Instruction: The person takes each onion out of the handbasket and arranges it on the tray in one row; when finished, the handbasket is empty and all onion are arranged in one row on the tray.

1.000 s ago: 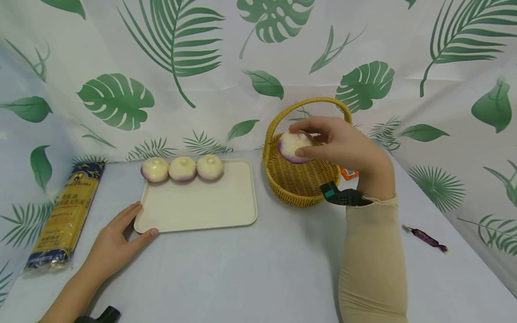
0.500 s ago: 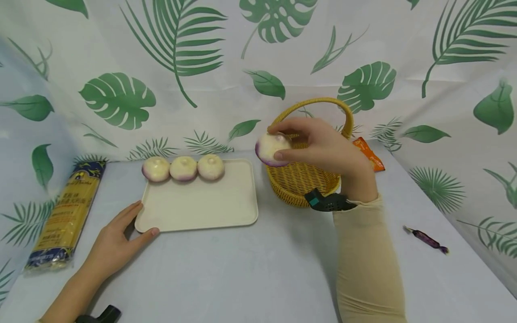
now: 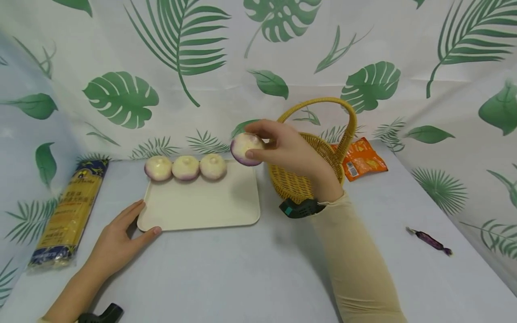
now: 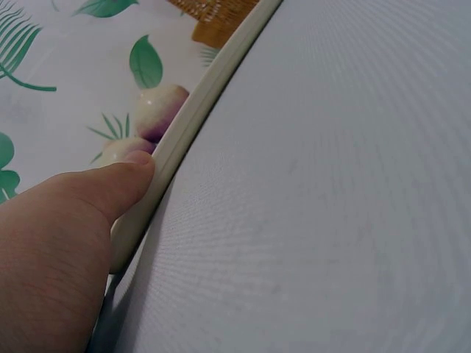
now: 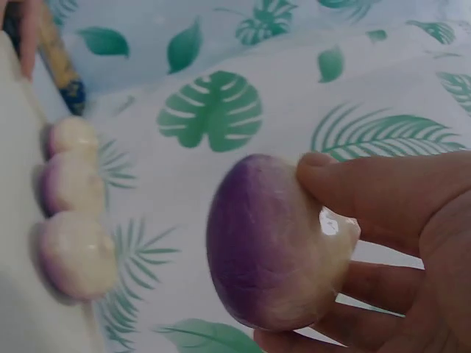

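Note:
My right hand [image 3: 284,150] holds a white and purple turnip [image 3: 245,149] between thumb and fingers, raised over the far right corner of the cream tray [image 3: 202,211]. In the right wrist view the turnip's purple side [image 5: 254,243] faces the camera. Three similar turnips stand in a row along the tray's far edge: a left one [image 3: 158,168], a middle one [image 3: 186,168] and a right one [image 3: 213,167]. At the near left corner my left hand [image 3: 115,244] rests spread against the tray, its thumb [image 4: 125,180] on the rim in the left wrist view.
A yellow wicker basket [image 3: 288,184] with a tall handle stands right of the tray, partly behind my right arm. Behind it lies an orange snack packet [image 3: 361,159]. A purple-wrapped candy [image 3: 430,241] lies farther right, and a yellow pasta packet [image 3: 70,211] at the left.
My right hand has carried the turnip leftward from over the basket to above the tray's far right corner. More of the orange packet shows now. My left hand has stayed at the tray corner.

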The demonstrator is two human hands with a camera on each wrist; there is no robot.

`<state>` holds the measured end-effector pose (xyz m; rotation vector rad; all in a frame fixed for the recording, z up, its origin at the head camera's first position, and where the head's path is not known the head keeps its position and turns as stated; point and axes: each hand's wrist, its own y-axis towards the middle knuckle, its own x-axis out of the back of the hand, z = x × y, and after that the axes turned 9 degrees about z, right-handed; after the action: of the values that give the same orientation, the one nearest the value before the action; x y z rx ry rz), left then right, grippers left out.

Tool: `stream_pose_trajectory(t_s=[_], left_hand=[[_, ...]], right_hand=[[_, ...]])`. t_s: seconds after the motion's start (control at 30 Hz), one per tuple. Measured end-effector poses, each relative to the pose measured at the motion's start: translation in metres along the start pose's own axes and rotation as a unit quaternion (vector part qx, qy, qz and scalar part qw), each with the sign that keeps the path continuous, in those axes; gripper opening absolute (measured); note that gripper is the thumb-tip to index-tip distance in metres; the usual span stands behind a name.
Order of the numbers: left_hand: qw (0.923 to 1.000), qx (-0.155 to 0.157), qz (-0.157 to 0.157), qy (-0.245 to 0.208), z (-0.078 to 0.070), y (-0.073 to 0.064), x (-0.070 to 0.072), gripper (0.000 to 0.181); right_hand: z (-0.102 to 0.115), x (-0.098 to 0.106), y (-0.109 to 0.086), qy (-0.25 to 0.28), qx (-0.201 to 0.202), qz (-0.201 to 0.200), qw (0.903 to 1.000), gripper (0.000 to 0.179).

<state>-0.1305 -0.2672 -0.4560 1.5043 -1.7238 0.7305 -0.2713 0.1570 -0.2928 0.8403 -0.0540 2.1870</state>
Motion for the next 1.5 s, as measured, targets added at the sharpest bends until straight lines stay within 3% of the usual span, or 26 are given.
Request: stream_pose_trajectory(t_s=[0.1, 0.47, 0.7, 0.97, 1.5], left_hand=[[1.0, -0.001, 0.002, -0.002, -0.001, 0.001, -0.001, 0.099], [0.9999, -0.013, -0.001, 0.001, 0.001, 0.002, 0.0, 0.098], [1.0, -0.009, -0.002, 0.0, -0.001, 0.002, 0.0, 0.097], [1.0, -0.008, -0.003, -0.001, -0.001, 0.002, 0.001, 0.097], [1.0, 0.0, -0.001, 0.002, 0.001, 0.002, 0.002, 0.097]], right_hand=[[-0.008, -0.011, 0.008, 0.006, -0.019, -0.009, 0.9998, 0.049], [-0.025, -0.054, 0.032, -0.07, -0.097, -0.035, 0.9922, 0.047], [-0.038, -0.073, 0.043, -0.074, -0.124, -0.057, 0.9879, 0.051], [-0.057, -0.082, 0.046, -0.086, -0.133, -0.079, 0.9842, 0.051], [-0.076, -0.088, 0.052, -0.078, -0.168, -0.06, 0.9808, 0.051]])
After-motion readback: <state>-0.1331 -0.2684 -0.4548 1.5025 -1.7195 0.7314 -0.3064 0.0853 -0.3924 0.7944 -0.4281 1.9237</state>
